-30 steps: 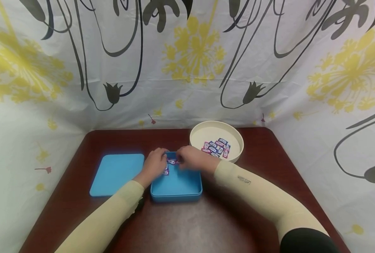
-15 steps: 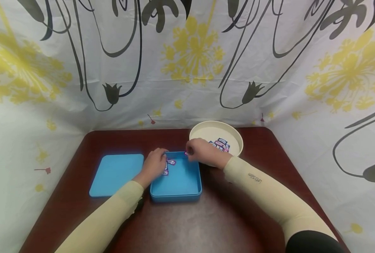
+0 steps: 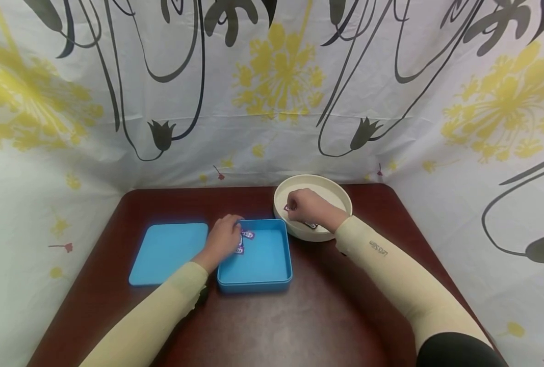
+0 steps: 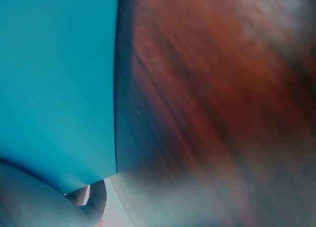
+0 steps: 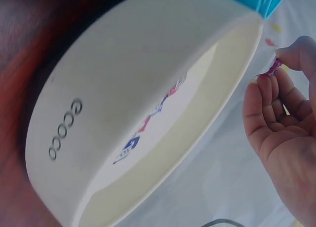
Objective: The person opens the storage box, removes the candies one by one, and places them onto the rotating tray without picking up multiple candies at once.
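In the head view, my left hand [image 3: 223, 237] grips the left wall of a shallow blue box [image 3: 264, 260], its fingers over the rim near the far corner. A few small wrapped candies [image 3: 248, 235] lie inside, beside those fingers. My right hand [image 3: 313, 206] is above a round cream tray [image 3: 301, 233]. Between thumb and fingertips it pinches one small wrapped candy [image 5: 275, 66], seen best in the right wrist view. More candies [image 5: 129, 147] lie in the tray, mostly hidden by the hand in the head view.
A flat blue lid [image 3: 168, 254] lies on the dark red-brown table [image 3: 272, 331], left of the box. The tray stands at the back, close to the box's far right corner. A flower-patterned white cloth [image 3: 253, 148] hangs around the table.
My right hand has moved from inside the box, up and right over its far corner to the tray, with a candy in its fingers. My left hand has stayed at the box wall.
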A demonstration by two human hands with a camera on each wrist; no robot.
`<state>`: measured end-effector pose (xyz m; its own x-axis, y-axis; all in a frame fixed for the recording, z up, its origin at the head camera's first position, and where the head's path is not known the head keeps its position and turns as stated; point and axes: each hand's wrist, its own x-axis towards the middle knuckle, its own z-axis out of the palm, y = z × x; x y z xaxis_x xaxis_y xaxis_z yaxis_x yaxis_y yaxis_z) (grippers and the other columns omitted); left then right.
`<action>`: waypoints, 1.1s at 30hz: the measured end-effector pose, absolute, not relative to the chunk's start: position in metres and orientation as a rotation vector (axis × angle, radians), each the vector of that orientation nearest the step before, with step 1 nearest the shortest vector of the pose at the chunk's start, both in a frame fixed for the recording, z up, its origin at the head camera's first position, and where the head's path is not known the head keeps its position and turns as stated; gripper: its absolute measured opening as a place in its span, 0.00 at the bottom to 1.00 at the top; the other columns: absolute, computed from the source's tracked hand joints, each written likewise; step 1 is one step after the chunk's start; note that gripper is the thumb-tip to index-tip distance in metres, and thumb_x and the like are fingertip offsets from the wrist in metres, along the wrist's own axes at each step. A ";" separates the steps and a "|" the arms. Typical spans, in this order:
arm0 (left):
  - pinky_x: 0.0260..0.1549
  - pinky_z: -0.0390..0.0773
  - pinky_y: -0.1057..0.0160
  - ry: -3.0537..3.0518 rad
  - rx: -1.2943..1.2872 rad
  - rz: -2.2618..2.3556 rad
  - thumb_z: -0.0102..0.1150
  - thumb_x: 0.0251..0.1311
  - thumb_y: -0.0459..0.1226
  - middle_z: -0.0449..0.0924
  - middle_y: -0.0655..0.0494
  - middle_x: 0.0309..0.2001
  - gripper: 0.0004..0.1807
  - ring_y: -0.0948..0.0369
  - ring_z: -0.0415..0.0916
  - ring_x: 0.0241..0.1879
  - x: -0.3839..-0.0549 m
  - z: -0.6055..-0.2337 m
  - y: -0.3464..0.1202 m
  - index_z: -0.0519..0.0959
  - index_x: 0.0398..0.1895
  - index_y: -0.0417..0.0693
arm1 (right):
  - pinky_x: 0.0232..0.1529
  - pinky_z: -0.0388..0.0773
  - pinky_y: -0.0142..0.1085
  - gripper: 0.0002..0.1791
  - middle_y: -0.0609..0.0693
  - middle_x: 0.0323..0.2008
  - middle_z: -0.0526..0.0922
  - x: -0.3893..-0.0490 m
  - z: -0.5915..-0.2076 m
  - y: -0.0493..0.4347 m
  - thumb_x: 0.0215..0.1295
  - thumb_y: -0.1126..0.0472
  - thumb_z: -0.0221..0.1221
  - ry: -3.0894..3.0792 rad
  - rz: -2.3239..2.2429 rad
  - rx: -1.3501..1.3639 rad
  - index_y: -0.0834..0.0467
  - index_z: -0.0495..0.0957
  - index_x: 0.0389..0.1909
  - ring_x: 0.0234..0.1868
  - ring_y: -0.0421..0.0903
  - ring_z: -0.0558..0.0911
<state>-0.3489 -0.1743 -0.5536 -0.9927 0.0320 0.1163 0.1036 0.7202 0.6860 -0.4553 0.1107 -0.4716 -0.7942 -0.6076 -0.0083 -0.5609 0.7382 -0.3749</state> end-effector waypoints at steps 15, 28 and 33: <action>0.63 0.84 0.40 -2.824 -0.119 -1.140 0.55 0.85 0.43 0.80 0.49 0.67 0.22 0.48 0.76 0.67 -0.349 -0.553 -0.174 0.78 0.75 0.47 | 0.48 0.86 0.45 0.09 0.52 0.40 0.89 -0.485 -0.469 0.116 0.67 0.64 0.72 2.841 -0.520 -0.839 0.60 0.88 0.45 0.40 0.49 0.85; 0.64 0.83 0.40 -2.826 -0.104 -1.134 0.55 0.85 0.43 0.80 0.49 0.67 0.22 0.48 0.75 0.68 -0.349 -0.553 -0.174 0.78 0.75 0.47 | 0.47 0.87 0.45 0.07 0.54 0.41 0.89 -0.507 -0.470 0.126 0.71 0.65 0.69 2.819 -0.602 -0.692 0.61 0.89 0.46 0.41 0.51 0.87; 0.64 0.83 0.40 -2.825 -0.102 -1.127 0.55 0.85 0.43 0.80 0.49 0.67 0.22 0.48 0.76 0.67 -0.349 -0.552 -0.173 0.78 0.75 0.47 | 0.50 0.88 0.47 0.08 0.56 0.44 0.89 -0.511 -0.471 0.128 0.72 0.64 0.69 2.801 -0.608 -0.632 0.61 0.88 0.49 0.43 0.52 0.88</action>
